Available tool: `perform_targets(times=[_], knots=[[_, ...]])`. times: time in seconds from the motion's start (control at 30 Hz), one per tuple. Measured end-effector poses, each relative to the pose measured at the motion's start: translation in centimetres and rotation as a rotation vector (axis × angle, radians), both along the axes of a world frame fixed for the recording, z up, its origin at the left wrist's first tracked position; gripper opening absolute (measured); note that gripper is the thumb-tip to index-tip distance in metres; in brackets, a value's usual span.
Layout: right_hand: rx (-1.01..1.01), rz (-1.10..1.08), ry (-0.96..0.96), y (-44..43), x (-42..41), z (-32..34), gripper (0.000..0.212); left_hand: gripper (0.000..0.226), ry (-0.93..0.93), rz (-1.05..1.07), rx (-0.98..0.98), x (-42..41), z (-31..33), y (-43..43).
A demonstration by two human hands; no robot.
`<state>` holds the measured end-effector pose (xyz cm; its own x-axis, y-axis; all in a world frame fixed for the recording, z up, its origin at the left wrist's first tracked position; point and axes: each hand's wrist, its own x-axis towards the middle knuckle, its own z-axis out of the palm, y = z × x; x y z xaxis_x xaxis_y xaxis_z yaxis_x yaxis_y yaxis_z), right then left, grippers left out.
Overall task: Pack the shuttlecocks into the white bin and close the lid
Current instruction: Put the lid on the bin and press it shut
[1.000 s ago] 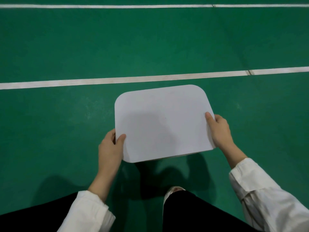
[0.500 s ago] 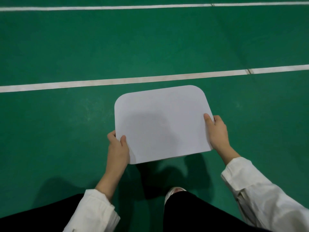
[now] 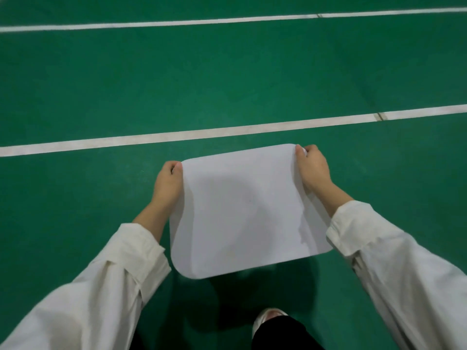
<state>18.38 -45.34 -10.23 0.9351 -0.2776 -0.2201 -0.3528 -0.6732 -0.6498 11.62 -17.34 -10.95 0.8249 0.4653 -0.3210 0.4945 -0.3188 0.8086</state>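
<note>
A flat white lid point(image 3: 246, 210) with rounded corners fills the middle of the view and hides whatever lies beneath it; neither the bin's walls nor any shuttlecock can be seen. My left hand point(image 3: 168, 184) grips the lid's far left corner, thumb on top. My right hand point(image 3: 313, 168) grips the far right corner, fingers curled over the edge. Both forearms in white sleeves run along the lid's two sides.
Green court floor point(image 3: 227, 72) lies all around, with a white line point(image 3: 202, 133) just beyond the lid and another white line point(image 3: 177, 22) farther off. My shoe tip point(image 3: 269, 315) and dark trouser leg show below the lid.
Both hands slid from the lid's near side edges forward to its far corners. The lid now sits closer and larger in the view.
</note>
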Motion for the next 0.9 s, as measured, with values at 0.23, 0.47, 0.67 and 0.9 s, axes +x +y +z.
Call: perform_targets(times=[0.23,0.47,0.67,0.9], knots=[[0.125,-0.118,0.046,-0.5,1.8,-1.7,0.036,0.033,0.001,0.025,-0.148,0.2,-1.3,0.7],[0.392,-0.225,0.075,-0.9,2.1,-1.5,0.035,0.026,-0.013,0.045,-0.206,0.7,-1.1,0.8],[-0.212,0.081,-0.017,1.7,2.0,-0.6,0.027,0.022,0.103,-0.021,-0.05,2.6,-0.3,0.8],[-0.378,0.394,-0.12,5.2,0.5,-2.0,0.042,0.017,0.088,-0.055,-0.104,2.4,-0.3,1.0]])
